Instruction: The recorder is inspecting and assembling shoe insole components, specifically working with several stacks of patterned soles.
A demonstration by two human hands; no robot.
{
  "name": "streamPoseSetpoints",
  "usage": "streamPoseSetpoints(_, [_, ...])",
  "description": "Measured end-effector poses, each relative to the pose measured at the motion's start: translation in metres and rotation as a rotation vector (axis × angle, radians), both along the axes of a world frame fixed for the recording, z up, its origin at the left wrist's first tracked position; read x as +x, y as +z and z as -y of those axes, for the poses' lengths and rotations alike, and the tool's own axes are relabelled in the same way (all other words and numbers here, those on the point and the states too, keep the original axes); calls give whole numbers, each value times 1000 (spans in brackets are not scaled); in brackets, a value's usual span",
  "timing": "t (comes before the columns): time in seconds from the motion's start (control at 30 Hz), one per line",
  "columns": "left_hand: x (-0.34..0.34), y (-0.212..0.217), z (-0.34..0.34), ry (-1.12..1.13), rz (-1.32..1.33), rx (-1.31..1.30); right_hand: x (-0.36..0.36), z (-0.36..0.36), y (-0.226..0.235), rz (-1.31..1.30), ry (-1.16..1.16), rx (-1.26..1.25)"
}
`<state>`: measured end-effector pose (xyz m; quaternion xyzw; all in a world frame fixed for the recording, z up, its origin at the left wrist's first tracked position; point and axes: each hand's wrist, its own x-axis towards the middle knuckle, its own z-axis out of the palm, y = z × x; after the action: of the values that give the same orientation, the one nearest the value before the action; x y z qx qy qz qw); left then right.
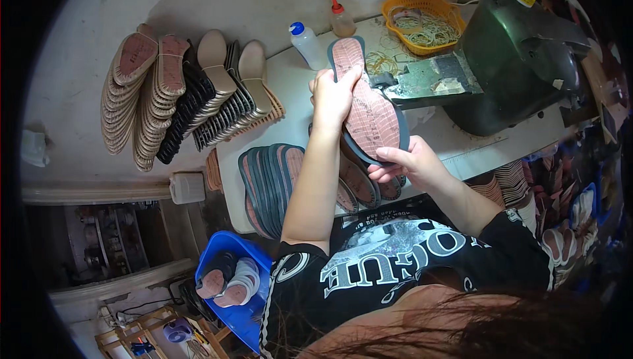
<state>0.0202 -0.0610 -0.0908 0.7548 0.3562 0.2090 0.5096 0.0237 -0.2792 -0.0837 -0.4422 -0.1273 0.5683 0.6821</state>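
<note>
White worktable fills the middle of the view, and the shoe sole held above it serves as the landmark for everything else. That sole is dark-rimmed with a reddish, crosshatched face turned upward, its toe pointing away from the person. The left hand is closed around its far half from the left edge, fingers curled over the rim. The right hand pinches the near, heel end from below and to the right, thumb on top. Just under the sole, toward the person, lies a fanned row of similar dark soles on the table. Beyond the toe stand a white squeeze bottle with a blue cap and a red-tipped glue bottle. Right of the sole sits a dark green machine, with an orange basket of rubber bands behind it. Far to the left, stacked tan and black soles lean in rows.
</note>
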Motion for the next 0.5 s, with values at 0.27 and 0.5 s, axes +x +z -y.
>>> streamPoseSetpoints(0.27, [6, 21, -14, -21, -23, 358, -9, -23, -1, -137, -188, 107])
streamPoseSetpoints(0.5, [8, 69, -57, -1075, -183, 307, 5, -43, 4, -165, -213, 129])
